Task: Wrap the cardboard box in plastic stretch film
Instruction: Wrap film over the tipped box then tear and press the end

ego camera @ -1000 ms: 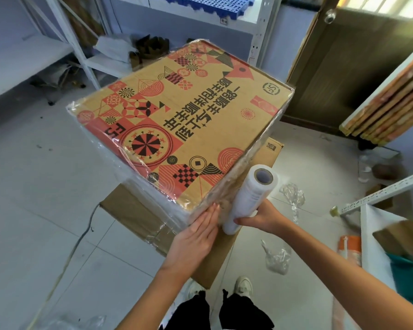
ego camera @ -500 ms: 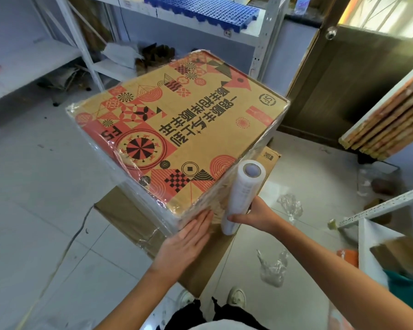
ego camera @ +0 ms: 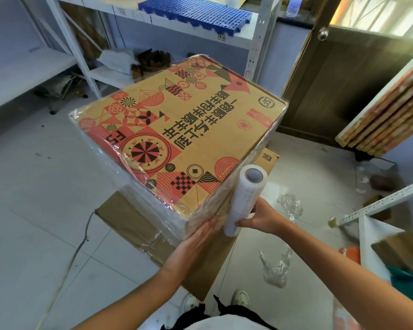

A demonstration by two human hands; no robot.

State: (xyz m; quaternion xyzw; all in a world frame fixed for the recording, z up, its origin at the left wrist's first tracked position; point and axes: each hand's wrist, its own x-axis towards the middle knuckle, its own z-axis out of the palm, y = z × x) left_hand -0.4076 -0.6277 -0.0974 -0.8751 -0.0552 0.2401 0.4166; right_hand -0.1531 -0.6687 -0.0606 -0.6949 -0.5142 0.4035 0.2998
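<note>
A brown cardboard box [ego camera: 200, 129] with red and black patterns and printed characters on top stands before me, its sides covered in clear stretch film. It rests on a flat sheet of cardboard [ego camera: 129, 222] on the floor. My left hand [ego camera: 196, 239] lies flat, fingers together, pressed against the box's near corner over the film. My right hand [ego camera: 260, 217] grips the lower end of an upright white roll of stretch film [ego camera: 244, 198], held against the box's right near edge.
White metal shelving [ego camera: 86, 58] stands behind the box, with a blue plastic grid [ego camera: 196, 10] on top. A brown door [ego camera: 343, 86] is at the back right. Crumpled film scraps [ego camera: 275, 270] and a thin cable [ego camera: 81, 244] lie on the tiled floor.
The view has tilted and pulled back a little. My left hand stays pressed on the box corner, and the roll in my right hand stands more upright against the box edge.
</note>
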